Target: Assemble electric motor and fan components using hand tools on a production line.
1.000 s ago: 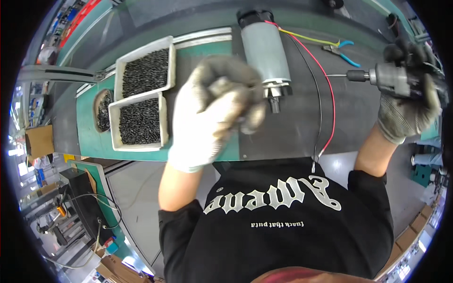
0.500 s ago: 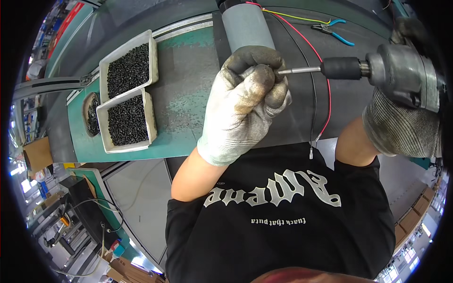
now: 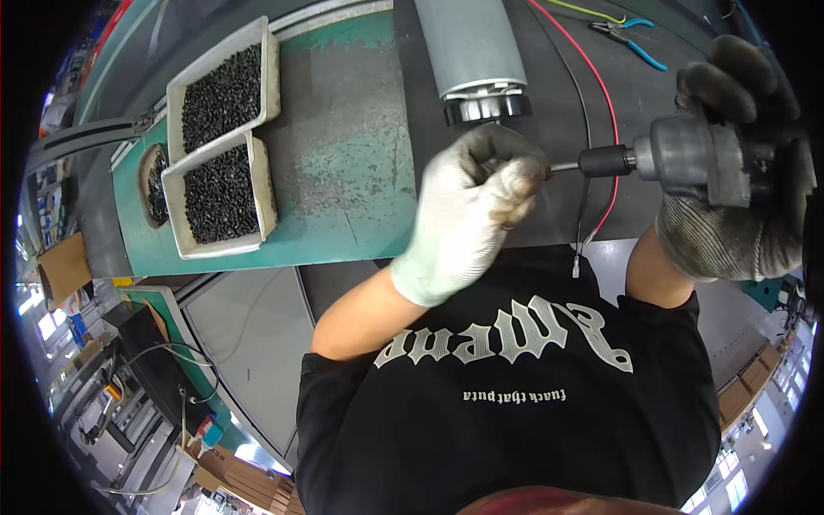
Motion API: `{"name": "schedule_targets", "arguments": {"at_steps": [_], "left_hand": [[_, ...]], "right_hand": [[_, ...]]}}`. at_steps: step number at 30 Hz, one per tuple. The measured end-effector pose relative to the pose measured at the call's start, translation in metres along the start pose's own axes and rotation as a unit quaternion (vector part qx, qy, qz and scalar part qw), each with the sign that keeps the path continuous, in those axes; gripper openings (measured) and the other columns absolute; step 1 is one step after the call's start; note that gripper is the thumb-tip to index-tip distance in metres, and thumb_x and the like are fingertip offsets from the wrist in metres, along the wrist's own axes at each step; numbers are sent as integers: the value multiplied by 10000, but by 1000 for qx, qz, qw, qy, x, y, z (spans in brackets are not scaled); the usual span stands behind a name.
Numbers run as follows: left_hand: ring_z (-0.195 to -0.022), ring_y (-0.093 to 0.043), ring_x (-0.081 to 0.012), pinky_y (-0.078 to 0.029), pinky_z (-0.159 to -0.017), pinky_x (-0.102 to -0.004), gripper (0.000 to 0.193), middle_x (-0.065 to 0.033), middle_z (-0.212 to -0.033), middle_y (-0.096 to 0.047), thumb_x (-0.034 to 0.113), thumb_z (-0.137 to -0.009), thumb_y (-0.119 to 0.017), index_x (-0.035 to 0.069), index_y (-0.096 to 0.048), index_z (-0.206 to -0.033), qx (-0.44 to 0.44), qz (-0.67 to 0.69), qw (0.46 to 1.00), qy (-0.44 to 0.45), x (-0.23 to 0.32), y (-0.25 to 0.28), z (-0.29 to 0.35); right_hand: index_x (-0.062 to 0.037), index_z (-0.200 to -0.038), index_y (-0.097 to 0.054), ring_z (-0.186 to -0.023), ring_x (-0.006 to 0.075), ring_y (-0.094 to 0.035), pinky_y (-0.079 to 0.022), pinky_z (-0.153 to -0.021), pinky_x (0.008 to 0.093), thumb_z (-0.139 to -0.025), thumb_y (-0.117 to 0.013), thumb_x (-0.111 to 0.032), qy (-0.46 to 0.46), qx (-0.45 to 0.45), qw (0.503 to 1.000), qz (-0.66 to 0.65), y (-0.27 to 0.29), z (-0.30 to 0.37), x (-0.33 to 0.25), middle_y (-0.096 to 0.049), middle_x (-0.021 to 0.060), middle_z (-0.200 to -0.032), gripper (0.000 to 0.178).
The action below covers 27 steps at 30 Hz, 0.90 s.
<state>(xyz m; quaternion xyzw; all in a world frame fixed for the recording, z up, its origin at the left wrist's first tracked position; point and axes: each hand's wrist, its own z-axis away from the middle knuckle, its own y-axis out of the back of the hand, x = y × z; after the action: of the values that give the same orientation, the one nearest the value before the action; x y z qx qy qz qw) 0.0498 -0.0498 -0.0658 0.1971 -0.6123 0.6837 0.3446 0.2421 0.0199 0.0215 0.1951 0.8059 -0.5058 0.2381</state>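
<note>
My left hand (image 3: 485,193), in a stained white glove, is closed in a pinch at the tip of the driver bit (image 3: 564,166). Whatever its fingertips hold is hidden. In my gloved right hand (image 3: 725,236) is a grey power screwdriver (image 3: 691,159) with a black collar, its bit pointing left toward the pinched fingers. Just beyond my left hand lies a grey metal cylinder (image 3: 474,43), its black ribbed end cap (image 3: 487,108) facing me. Red wire (image 3: 608,107) and black wire (image 3: 580,94) run along the bench to the right of the cylinder.
Two pale trays (image 3: 268,197) full of small black parts stand on the left of the green and grey bench (image 3: 343,163). A smaller dish (image 3: 148,193) of black parts sits beside them. Blue-handled pliers (image 3: 645,53) lie at the far right near a yellow-green wire (image 3: 588,12).
My left hand has come away from the cylinder's end, uncovering the black cap. My right hand still holds the screwdriver, with its bit at the left fingertips. The whole view has shifted slightly.
</note>
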Motion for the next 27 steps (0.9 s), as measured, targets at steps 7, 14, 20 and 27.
{"name": "schedule_targets", "arguments": {"at_steps": [7,14,20,27], "left_hand": [[-582,-402,-23,-330,-523,-191,419,-19,-753,-550,376,-976,-641,-35,-564,-997,36,58,995,76,-35,1,14],[-563,-395,-25,-314,-498,-195,422,-6,-711,-503,405,-995,-599,-12,-543,-961,42,-26,995,91,-33,-2,14],[-523,-368,-82,-378,-551,-264,381,-16,-719,-527,451,-1013,-535,73,-542,-970,-41,91,987,127,-40,7,21],[-790,-580,-178,-464,-598,-331,409,-6,-797,-566,467,-972,-598,68,-557,-1055,77,350,916,182,-28,23,-9]], "right_hand": [[67,-1186,-492,-1063,284,-510,-501,-920,416,-870,-551,-77,-41,11,999,-25,-1,-2,28,-503,210,-1148,352],[67,-1165,-485,-1052,271,-488,-499,-903,408,-862,-553,-79,-59,12,997,-54,17,8,17,-477,204,-1137,344],[68,-1148,-478,-1044,260,-469,-498,-889,401,-855,-554,-81,-71,5,994,-82,14,10,25,-455,199,-1128,337],[69,-1127,-471,-1033,248,-447,-496,-872,393,-847,-556,-83,-81,-19,990,-113,10,-4,32,-429,193,-1118,329]]}}
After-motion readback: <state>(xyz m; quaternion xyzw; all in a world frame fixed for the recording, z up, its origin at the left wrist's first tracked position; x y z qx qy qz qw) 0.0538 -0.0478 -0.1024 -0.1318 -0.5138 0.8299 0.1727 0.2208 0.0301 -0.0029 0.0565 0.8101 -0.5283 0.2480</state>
